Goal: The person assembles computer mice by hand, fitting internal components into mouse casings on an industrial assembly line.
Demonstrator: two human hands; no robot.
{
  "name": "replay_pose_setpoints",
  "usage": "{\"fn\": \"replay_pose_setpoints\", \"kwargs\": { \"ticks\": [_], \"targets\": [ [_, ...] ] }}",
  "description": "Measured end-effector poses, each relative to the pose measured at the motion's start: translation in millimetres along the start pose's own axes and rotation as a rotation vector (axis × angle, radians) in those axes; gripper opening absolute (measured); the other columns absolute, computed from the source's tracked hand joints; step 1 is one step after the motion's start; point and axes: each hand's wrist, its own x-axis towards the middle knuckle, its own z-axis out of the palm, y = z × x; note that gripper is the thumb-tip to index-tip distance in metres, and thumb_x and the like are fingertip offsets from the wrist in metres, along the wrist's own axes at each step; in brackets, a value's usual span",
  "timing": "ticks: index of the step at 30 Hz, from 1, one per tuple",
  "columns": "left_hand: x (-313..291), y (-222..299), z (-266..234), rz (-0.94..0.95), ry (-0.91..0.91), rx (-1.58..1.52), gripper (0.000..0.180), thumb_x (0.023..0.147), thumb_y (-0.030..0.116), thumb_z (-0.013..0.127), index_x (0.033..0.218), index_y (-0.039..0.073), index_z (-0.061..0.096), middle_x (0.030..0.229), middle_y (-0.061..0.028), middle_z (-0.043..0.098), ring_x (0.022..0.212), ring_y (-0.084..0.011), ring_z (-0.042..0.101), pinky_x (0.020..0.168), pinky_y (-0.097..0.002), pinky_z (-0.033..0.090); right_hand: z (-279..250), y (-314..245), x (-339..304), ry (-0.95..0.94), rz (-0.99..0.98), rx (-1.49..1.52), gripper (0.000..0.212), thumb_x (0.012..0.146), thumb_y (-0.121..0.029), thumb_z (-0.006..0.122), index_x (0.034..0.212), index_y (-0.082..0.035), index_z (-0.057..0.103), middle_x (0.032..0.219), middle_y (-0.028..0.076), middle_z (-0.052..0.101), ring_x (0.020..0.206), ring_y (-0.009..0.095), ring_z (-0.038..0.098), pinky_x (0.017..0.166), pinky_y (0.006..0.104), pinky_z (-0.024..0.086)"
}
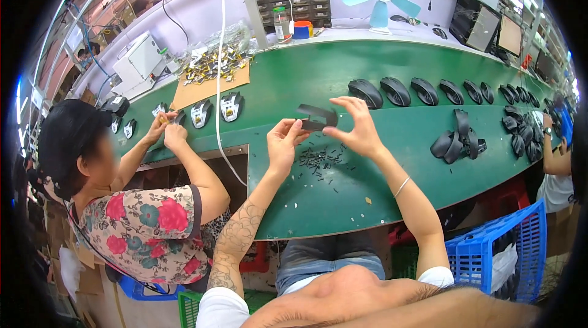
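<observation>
1. Piece of curved black plastic is up over the green surface, right between both hands, long axis running roughly left to right.
2. Left hand is the closer one, its grip pinched onto the piece's left end.
3. Right hand has its grip spread pretty wide around the other end, thumb by the lower edge; can't really tell if it's touching.
4. Tiny black parts lie scattered below.

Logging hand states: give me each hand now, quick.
Left hand: closed, pinching a thin black part.
Right hand: partly open, thumb at the part's edge; grip cannot be told.
</observation>
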Motion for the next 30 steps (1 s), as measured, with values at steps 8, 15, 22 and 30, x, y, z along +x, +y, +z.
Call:
{"fn": "replay_pose_setpoints", "kwargs": {
  "ticks": [8,15,22,30],
  "targets": [
    [-7.1,-4.5,7.0,0.098,-0.127,0.122,0.015,0.089,0.014,0.054,0.083,0.000,0.057,0.085,-0.0052,0.062,0.078,-0.0100,0.059,0.072,-0.0261,0.052,8.6,-16.6,-6.0,-0.075,-0.172,0.124,0.055,0.058,-0.002,0.071,0.110,-0.003,0.054,0.100,0.011,0.056,0.093,0.028,0.057,0.080,0.0332,0.046],
    [-8.8,-10.3,4.4,0.036,-0.207,0.011,0.015,0.090,0.014,0.052,0.079,0.005,0.050,0.090,-0.0050,0.058,0.084,-0.0105,0.058,0.075,-0.0296,0.053,4.8,-15.6,-5.9,-0.125,-0.220,0.179,0.050,0.058,0.000,0.069,0.106,-0.004,0.057,0.098,0.011,0.056,0.091,0.026,0.058,0.080,0.0335,0.047],
    [-8.6,-8.6,9.8,0.038,-0.169,0.067,0.016,0.091,0.016,0.052,0.081,0.002,0.052,0.086,-0.0048,0.060,0.081,-0.0100,0.059,0.072,-0.0274,0.053,1.7,-15.2,-10.6,-0.107,-0.183,0.124,0.050,0.062,-0.002,0.070,0.110,-0.006,0.057,0.100,0.010,0.057,0.090,0.028,0.058,0.079,0.0341,0.048],
    [-5.1,-8.3,8.1,0.098,-0.008,0.142,0.016,0.089,0.018,0.054,0.089,0.001,0.057,0.090,-0.0026,0.060,0.082,-0.0070,0.054,0.073,-0.0261,0.048,15.7,2.3,-17.2,-0.024,-0.413,-0.187,0.047,0.068,-0.006,0.069,0.113,-0.016,0.058,0.111,0.012,0.055,0.095,0.031,0.056,0.081,0.0380,0.049]
  ]
}}
